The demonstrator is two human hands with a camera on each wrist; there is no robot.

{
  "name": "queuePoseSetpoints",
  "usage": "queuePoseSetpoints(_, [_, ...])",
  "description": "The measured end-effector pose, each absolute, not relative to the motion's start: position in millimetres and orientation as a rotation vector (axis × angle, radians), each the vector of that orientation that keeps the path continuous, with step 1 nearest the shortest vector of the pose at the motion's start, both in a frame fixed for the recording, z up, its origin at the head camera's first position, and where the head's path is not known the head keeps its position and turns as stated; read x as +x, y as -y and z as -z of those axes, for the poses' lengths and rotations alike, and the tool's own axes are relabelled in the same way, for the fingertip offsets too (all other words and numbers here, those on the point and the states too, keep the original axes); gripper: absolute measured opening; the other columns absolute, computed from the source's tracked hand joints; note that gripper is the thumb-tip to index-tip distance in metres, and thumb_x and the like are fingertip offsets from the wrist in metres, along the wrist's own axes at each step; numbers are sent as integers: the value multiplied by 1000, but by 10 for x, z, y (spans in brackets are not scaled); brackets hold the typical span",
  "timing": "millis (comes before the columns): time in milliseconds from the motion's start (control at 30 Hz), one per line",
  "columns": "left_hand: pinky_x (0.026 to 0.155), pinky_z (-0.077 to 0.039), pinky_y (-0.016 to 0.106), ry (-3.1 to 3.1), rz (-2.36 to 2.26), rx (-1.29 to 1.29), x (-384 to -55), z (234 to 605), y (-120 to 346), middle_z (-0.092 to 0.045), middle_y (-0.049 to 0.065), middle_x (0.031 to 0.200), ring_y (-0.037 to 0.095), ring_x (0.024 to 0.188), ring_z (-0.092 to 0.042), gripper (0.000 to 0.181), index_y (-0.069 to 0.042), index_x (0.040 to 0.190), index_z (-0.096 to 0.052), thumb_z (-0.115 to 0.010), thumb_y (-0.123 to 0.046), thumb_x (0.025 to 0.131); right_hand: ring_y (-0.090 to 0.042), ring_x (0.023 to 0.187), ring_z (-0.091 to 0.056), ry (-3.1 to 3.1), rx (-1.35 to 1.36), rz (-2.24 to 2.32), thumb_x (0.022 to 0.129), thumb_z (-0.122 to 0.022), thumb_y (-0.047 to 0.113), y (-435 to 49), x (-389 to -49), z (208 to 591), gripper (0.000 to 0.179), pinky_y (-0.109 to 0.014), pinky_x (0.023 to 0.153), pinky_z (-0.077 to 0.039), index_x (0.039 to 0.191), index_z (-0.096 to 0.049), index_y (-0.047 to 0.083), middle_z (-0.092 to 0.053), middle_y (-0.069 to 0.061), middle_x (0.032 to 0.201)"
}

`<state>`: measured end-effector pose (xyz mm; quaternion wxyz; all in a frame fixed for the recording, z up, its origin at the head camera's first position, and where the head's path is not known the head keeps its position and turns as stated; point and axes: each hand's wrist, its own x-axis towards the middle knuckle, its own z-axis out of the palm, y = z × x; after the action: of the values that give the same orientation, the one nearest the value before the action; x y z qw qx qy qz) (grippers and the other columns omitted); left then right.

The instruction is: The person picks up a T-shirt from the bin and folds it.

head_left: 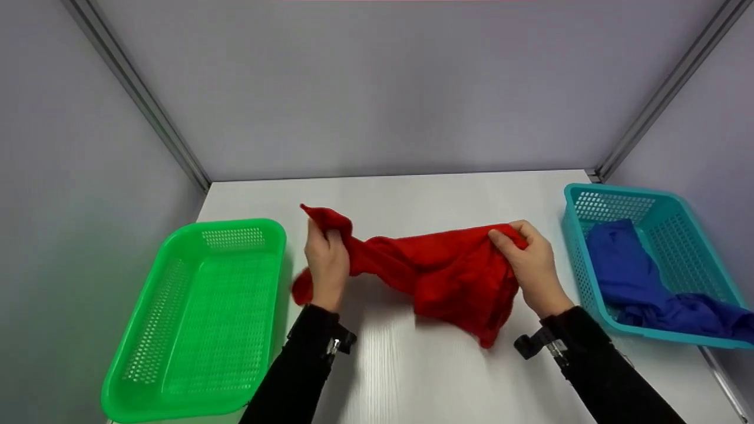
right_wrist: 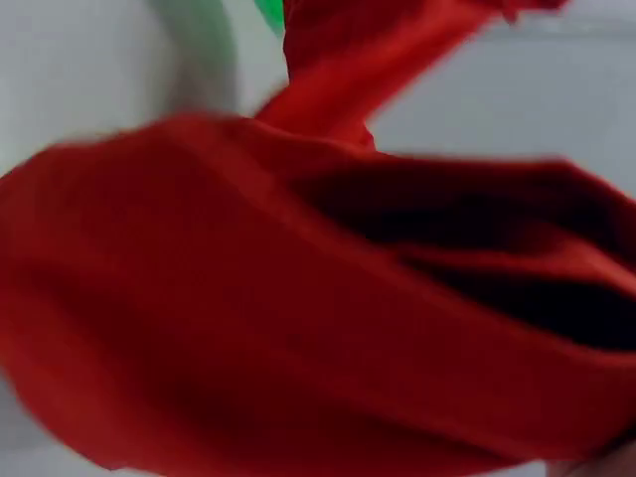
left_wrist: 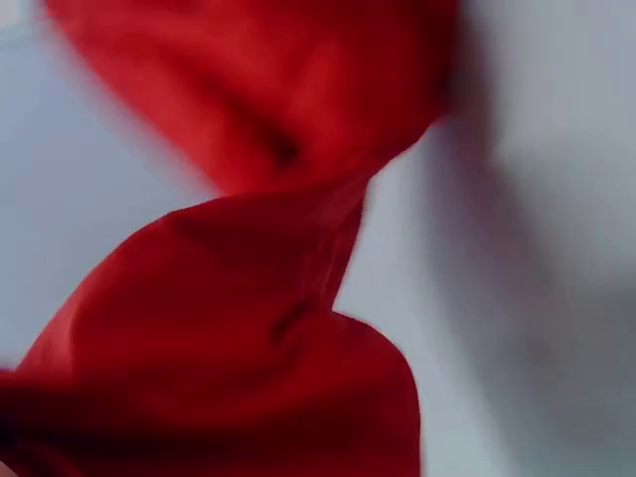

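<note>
A crumpled red cloth (head_left: 447, 265) hangs stretched between both hands above the white table. My left hand (head_left: 328, 268) grips its narrow, bunched end, and a loose corner sticks up past the fingers. At the other end, my right hand (head_left: 535, 271) pinches the upper corner with the thumb on top, and the wider part droops below it. Folds of the red cloth (left_wrist: 238, 328) fill much of the left wrist view. In the right wrist view the cloth (right_wrist: 248, 298) shows dark gaps between its layers. What kind of item it is cannot be told.
On the left stands a green plastic basket (head_left: 274, 306) with nothing in it. A teal basket (head_left: 707, 259) at the right holds a blue cloth (head_left: 624, 259), part of which lies over the front rim. Grey panels (head_left: 400, 88) enclose the white table (head_left: 383, 377) at the back and sides.
</note>
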<state>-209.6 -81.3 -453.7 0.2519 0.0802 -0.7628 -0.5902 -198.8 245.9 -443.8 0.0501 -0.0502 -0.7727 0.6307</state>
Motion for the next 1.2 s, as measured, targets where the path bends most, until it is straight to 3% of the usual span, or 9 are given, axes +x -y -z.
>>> queuePoseSetpoints(267, [100, -42, 45, 1966, 1758, 391, -2138, 4378, 1019, -56, 18, 121, 31, 110, -54, 30, -2, 127, -51, -36, -13, 104, -9, 103, -52, 2264, -295, -1586, 101, -66, 34, -2951, -2076, 4417, 34, -21, 84, -41, 122, -68, 7, -58, 7, 111])
queuePoseSetpoints(367, [98, -43, 42, 2025, 1664, 385, -2149, 4452, 1018, -55, 17, 119, 31, 110, -54, 25, 1, 116, -56, -36, -5, 101, -22, 109, -51, 2329, -136, -1217, 100, -66, 16, -3018, -2095, 4538, 26, -30, 91, -38, 122, -68, 1, -55, -9, 116])
queuePoseSetpoints(500, [89, -48, 39, 2179, 1422, 331, -2137, 4621, 1025, -61, 17, 106, 33, 101, -60, 28, 4, 90, -67, -40, 9, 90, -42, 110, -51, 2454, 344, -725, 89, -71, -5, -2956, -2028, 4863, 33, -48, 93, -45, 121, -65, -3, -53, -27, 116])
queuePoseSetpoints(567, [83, -52, 40, 2285, 1320, 311, -2112, 4691, 1039, -68, 16, 96, 33, 93, -65, 32, 1, 80, -71, -41, 10, 86, -39, 109, -54, 2584, 634, -582, 87, -75, 0, -2883, -1930, 5040, 35, -49, 92, -50, 121, -66, 1, -57, -21, 114])
queuePoseSetpoints(700, [72, -57, 45, 2628, 1106, 294, -2052, 4795, 1078, -77, 12, 88, 33, 81, -70, 36, -6, 86, -79, -44, 2, 90, -21, 112, -55, 2978, 966, -479, 89, -80, 26, -2771, -1714, 5378, 48, -40, 92, -57, 131, -63, 11, -58, -3, 119])
queuePoseSetpoints(833, [67, -58, 46, 3085, 786, 236, -1994, 4929, 1119, -75, 13, 88, 30, 75, -67, 27, -7, 94, -77, -51, -11, 97, -23, 115, -54, 3110, 918, -321, 88, -81, 33, -2743, -1611, 5666, 59, -43, 95, -55, 139, -58, 13, -56, -4, 122])
queuePoseSetpoints(967, [65, -52, 41, 3371, 602, 179, -1905, 5084, 1133, -63, 7, 73, 24, 68, -59, 21, -10, 79, -68, -59, -19, 96, -21, 101, -53, 2957, 880, -176, 89, -80, 22, -2770, -1620, 5850, 31, -38, 84, -50, 116, -67, 15, -60, -3, 105])
queuePoseSetpoints(1067, [61, -48, 39, 3391, 545, 151, -1831, 5180, 1133, -58, 5, 66, 22, 64, -56, 24, -11, 72, -64, -60, -21, 95, -19, 94, -53, 2894, 872, -294, 91, -76, 13, -2790, -1650, 5837, 14, -36, 79, -46, 99, -64, 17, -60, -1, 96])
queuePoseSetpoints(1200, [67, -55, 44, 3224, 410, -51, -1782, 5277, 1118, -65, 11, 83, 29, 79, -64, 14, -7, 90, -67, -66, -20, 93, -17, 93, -60, 2909, 585, -903, 99, -62, 6, -2817, -1686, 5488, 8, -32, 80, -50, 105, -59, 11, -67, -2, 100])
